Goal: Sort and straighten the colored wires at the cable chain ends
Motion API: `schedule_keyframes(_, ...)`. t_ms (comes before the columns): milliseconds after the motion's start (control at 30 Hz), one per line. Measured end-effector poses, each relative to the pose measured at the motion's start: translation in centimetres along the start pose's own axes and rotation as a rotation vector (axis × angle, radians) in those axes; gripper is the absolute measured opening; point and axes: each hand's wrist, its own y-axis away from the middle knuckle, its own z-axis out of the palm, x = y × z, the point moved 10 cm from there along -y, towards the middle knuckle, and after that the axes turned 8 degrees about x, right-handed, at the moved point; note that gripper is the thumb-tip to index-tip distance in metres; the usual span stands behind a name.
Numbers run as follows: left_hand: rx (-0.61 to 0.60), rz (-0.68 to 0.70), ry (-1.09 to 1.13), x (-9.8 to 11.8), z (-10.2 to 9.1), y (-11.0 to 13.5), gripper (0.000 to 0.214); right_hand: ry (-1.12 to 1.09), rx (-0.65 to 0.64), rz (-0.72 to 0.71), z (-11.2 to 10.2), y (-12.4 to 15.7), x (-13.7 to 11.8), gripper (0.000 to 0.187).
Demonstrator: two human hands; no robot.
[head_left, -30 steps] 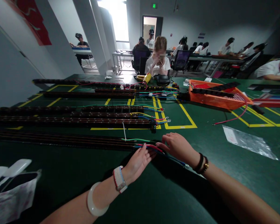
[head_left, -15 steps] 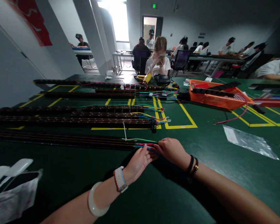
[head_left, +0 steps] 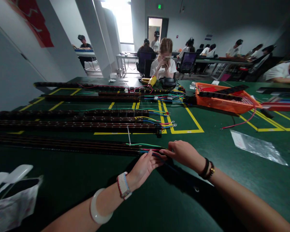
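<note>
Together, left hand (head_left: 142,167) and right hand (head_left: 183,153) fingers pinch coloured wires (head_left: 151,150) (by the strip (head_left: 62,145)).

The nearest dark strip (head_left: 62,145) runs off the left edge, its far end unseen. At its right end the coloured wires (head_left: 147,149) vanish under the fingertips of the left hand (head_left: 142,166) and right hand (head_left: 183,153); whether either pinches them is unclear. Nearer than the strip, a white object (head_left: 12,175) is cut by that edge.

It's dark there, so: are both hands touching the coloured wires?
Touching. The head view shows the left hand and right hand with fingertips meeting on the thin red, blue and green wires at the long black strip end.
</note>
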Motion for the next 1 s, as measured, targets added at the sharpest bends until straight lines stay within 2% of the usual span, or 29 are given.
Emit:
schedule_keyframes(133,0.000,0.004,0.017,0.1,0.1,0.0,0.026,-0.003,-0.050,-0.074,-0.5,1.7,-1.6,0.045)
schedule_keyframes(267,-0.025,-0.032,0.007,-0.1,0.2,-0.3,0.026,0.069,-0.082,-0.150,1.1,2.5,-2.9,0.024)
schedule_keyframes(367,-0.044,-0.054,0.000,-0.1,0.3,-0.5,0.027,0.075,-0.090,-0.181,1.9,2.4,-3.4,0.023)
schedule_keyframes(467,-0.037,-0.047,-0.021,0.1,0.4,-0.4,0.027,0.079,-0.088,-0.141,1.7,2.1,-2.9,0.023)
schedule_keyframes(533,-0.032,-0.061,-0.112,-0.2,0.4,-0.1,0.030,0.078,-0.065,-0.100,1.0,1.9,-2.3,0.022)
schedule_keyframes(633,-0.062,-0.070,-0.382,-1.1,0.6,0.4,0.042,0.069,-0.028,-0.059,0.2,1.7,-1.6,0.025)
schedule_keyframes(767,-0.185,-0.022,-0.669,-2.0,1.4,0.9,0.046,0.062,-0.092,-0.012,1.0,1.6,-0.8,0.031)
schedule_keyframes(833,-0.225,-0.006,-0.717,-2.2,1.6,1.0,0.043,0.057,-0.118,0.005,1.7,1.5,-0.4,0.032)
schedule_keyframes(1000,-0.204,-0.007,-0.742,-2.2,1.3,0.8,0.043,0.048,-0.110,0.003,2.9,0.8,0.0,0.030)
